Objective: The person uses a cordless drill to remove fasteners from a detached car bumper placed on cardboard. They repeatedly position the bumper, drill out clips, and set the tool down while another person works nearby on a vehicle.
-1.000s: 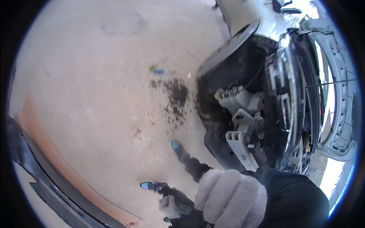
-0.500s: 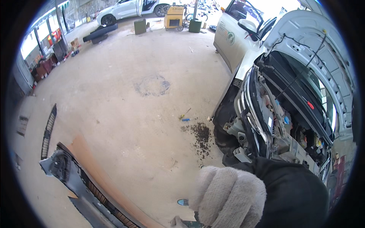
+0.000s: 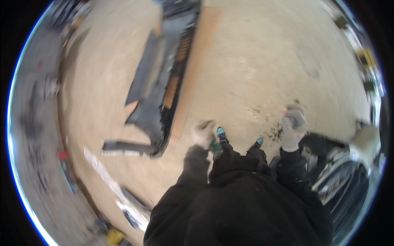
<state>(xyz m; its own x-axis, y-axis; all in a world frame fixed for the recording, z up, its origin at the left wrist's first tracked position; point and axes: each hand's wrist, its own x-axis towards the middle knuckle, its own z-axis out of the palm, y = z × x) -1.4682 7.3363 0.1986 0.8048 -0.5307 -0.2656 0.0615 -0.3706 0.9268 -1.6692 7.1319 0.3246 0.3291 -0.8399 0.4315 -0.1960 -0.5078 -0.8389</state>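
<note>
The closed right hand is now hanging farther off, while the left hand is gripping a blurred green object.

Wide head-worn fisheye view from above, steeply downward, the wearer's torso near, floor farther off

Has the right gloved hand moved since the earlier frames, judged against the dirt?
Yes, upward in the view: the right gloved hand now appears just right of the dark dirt patch; earlier it appeared well below it.
</note>
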